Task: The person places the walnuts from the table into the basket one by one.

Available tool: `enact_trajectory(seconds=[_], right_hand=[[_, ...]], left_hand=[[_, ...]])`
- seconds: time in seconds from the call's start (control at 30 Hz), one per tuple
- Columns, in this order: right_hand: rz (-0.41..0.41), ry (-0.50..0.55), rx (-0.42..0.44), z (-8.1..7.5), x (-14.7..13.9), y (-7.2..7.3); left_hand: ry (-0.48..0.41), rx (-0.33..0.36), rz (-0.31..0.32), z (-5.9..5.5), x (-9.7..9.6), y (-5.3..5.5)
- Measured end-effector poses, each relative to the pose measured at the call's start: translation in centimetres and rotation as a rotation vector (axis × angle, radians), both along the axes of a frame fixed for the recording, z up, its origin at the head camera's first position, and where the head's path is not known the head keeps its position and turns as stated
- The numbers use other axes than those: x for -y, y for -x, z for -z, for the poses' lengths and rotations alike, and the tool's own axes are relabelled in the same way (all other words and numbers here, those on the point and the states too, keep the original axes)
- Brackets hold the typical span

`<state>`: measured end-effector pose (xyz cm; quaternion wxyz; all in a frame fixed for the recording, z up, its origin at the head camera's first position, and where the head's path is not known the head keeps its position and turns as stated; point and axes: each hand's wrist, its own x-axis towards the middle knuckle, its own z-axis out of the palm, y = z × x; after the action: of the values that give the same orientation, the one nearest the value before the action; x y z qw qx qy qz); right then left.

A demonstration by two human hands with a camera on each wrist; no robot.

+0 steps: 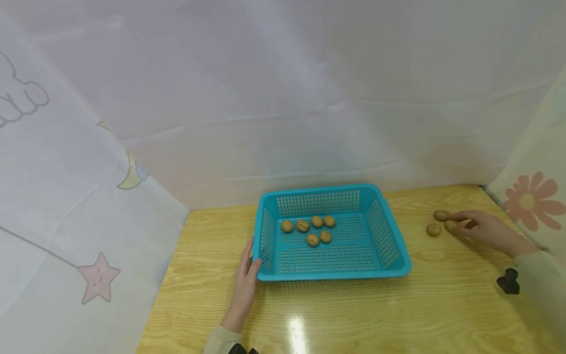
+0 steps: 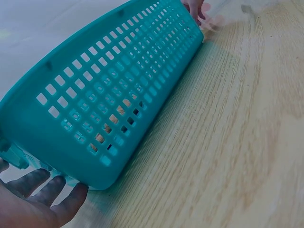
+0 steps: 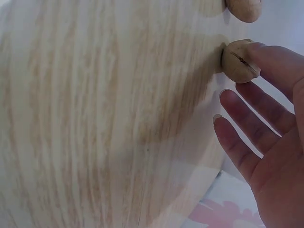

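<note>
A blue plastic basket [image 1: 333, 277] with perforated walls stands on the wooden table, and several walnuts [image 1: 302, 225] lie loose on its floor. At the basket's left front corner, my left hand [image 1: 244, 282] grips the side, thumb at the rim and fingers along the outer wall. Its fingertips [image 2: 76, 194] show against the lower end of the basket in the left wrist view. Off to the right, my right hand [image 1: 488, 232] pinches a walnut [image 3: 240, 61] between thumb and fingers, close to the tabletop. Two more walnuts, one nearer [image 1: 434, 229] and one farther [image 1: 441, 215], lie beside it.
The wooden table [image 1: 345, 314] reaches back to a pale hanging sheet [image 1: 287, 147]. Printed cloth also flanks it, with a star [image 1: 99, 278] on the left and a pink flower [image 1: 532, 200] close behind the right hand.
</note>
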<state>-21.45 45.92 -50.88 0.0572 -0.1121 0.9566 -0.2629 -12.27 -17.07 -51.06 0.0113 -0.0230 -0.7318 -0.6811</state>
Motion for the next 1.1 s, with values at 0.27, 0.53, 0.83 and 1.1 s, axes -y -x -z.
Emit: enact_trajectory(seconds=[0.27, 0.53, 0.83, 1.1], right_hand=[[-0.002, 0.009, -0.014, 0.8, -0.1, 0.2], [0.024, 0.0, -0.012, 0.4, 0.3, -0.2], [0.031, 0.023, -0.028, -1.4, 1.7, -1.3], [-0.011, 0.071, -0.114, -3.1, 3.5, -2.4]], left_hand=[[-0.007, 0.004, -0.001, 0.0, 0.0, 0.1], [-0.001, 0.01, 0.0, -0.1, -0.1, -0.1], [0.003, 0.007, 0.002, -0.3, -0.1, -0.2], [0.006, 0.013, 0.0, -0.3, -0.1, -0.2]])
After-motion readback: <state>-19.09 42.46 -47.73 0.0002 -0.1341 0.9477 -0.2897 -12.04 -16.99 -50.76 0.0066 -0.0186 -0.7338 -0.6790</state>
